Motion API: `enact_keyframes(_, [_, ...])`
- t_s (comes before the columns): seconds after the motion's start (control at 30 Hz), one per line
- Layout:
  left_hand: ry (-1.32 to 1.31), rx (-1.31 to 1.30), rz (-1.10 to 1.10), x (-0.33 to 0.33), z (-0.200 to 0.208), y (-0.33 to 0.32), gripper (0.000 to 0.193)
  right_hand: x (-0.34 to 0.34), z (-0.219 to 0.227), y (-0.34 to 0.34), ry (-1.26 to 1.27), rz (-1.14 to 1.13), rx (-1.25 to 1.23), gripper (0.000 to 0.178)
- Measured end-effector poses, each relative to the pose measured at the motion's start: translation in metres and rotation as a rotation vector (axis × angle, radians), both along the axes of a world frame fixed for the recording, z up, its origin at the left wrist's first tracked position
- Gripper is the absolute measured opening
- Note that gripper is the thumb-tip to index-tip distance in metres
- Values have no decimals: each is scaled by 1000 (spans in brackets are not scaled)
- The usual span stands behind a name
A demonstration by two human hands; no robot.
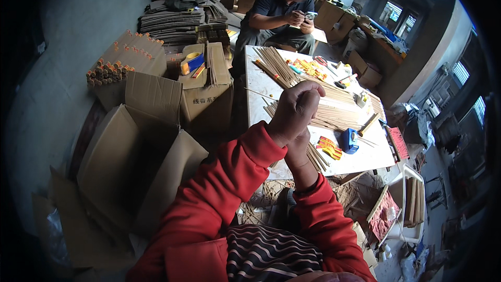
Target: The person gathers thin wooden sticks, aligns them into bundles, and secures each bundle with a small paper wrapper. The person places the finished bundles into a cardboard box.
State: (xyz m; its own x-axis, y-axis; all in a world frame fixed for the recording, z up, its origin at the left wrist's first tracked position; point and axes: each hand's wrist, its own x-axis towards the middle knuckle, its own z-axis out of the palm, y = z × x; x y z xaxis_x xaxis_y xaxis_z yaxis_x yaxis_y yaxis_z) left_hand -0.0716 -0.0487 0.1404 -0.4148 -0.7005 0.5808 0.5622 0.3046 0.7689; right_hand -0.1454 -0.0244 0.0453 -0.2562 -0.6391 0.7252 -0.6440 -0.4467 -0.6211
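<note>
My left hand (297,108) is raised over the near side of the white table, its fingers curled closed. Whatever it may grip is hidden from view. Just below and behind it is my right hand (297,151), overlapped by the left, with its fingers out of sight. Beyond and around both hands lie many thin brown sticks, like incense sticks (336,114), spread across the tabletop (365,162). Right of my hands are red-and-yellow paper labels (329,148) and a blue tape dispenser (349,141).
An open cardboard box (112,151) stands at my left. Behind it, a closed carton (209,105) carries a tape roll (192,62), near stacked bundles (112,70). Across the table a seated person (284,15) holds a phone. A white chair (404,230) with sticks stands at right.
</note>
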Motion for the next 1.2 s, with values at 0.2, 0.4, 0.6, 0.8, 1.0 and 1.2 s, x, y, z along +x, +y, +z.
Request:
enact_keyframes(0.2, [0, -4, -19, 0, 2, 4, 25, -5, -4, 1, 70, -34, -33, 31])
enact_keyframes(0.4, [-14, 18, -22, 0, 1, 3, 24, -4, -4, 2, 74, -70, 11, 32])
enact_keyframes(0.6, [3, 7, -19, -3, 2, 4, 24, -8, -7, 3, 62, -55, 6, 32])
enact_keyframes(0.8, [-7, 3, -10, 2, 2, 2, 24, 1, 0, 2, 34, -32, -24, 31])
enact_keyframes(1.0, [19, 4, -39, -2, 1, 4, 23, -4, -3, 4, 37, -33, -13, 31])
enact_keyframes(1.2, [17, -12, -35, -2, 0, 3, 23, -1, 0, 6, 43, -31, 2, 31])
